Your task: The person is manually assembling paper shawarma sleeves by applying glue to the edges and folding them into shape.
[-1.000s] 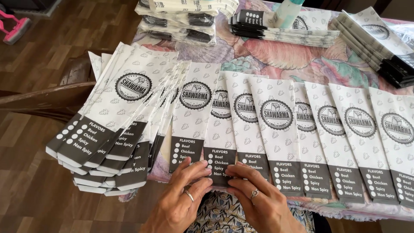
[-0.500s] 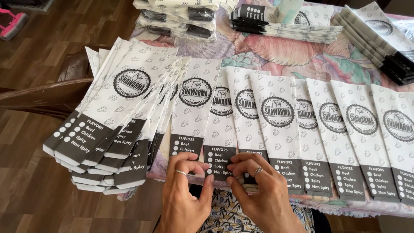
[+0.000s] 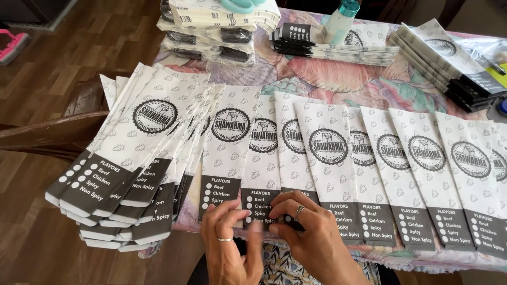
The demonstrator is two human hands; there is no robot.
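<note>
A row of long white paper bags with round dark emblems and dark lower bands lies overlapped along the table's near edge. My left hand (image 3: pixel 228 244) and my right hand (image 3: pixel 306 232) meet over the dark bottom band of one bag (image 3: pixel 264 158) near the row's middle. Fingertips of both hands press on that band. A ring shows on each hand. Whether something small is pinched between the fingers cannot be told.
A fanned stack of the same bags (image 3: pixel 127 158) overhangs the table's left end. More bundles (image 3: pixel 211 26) and flat stacks (image 3: pixel 338 45) (image 3: pixel 449 63) sit at the back, beside a teal-capped bottle (image 3: pixel 340 21). The floral tablecloth (image 3: pixel 338 76) covers the table; a brown chair (image 3: pixel 58 132) stands left.
Both hands have slid slightly right along the dark bands and lifted higher onto the bag. The view has shifted a little.
</note>
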